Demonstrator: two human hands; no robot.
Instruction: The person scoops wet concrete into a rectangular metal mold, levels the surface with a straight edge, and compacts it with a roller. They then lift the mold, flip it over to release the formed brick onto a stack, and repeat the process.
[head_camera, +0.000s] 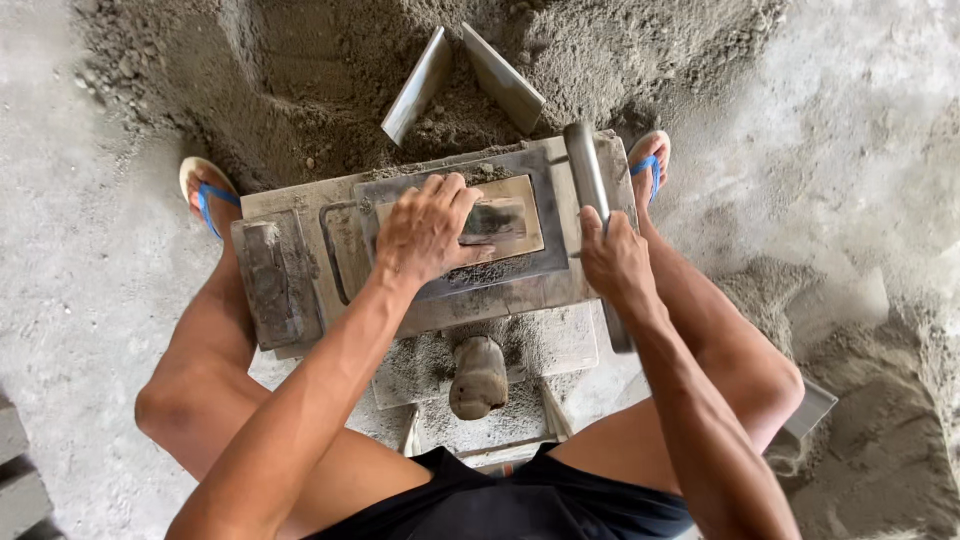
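The left hand (428, 232) lies palm down, fingers spread and bent, on the pale plate (500, 222) that sits inside the dark metal frame (455, 225) of a block mould (420, 255); its fingertips reach across the plate's left half and touch the damp grey mix packed there. The plate's long axis runs left to right across the person's front, so it extends away from this hand toward the right. The right hand (615, 262) is closed around a round metal bar (592, 200) at the mould's right edge; the bar runs near to far, at right angles to the plate. The left hand is on the plate, the right just beside the frame. Below the mould, between the knees, a rounded lump (478, 376) coated in mix rests on a slab (500, 365). Two flat metal sheets (462, 80) lean together in the sand pile (330, 70) beyond, and the feet wear blue-strapped sandals (205, 190).
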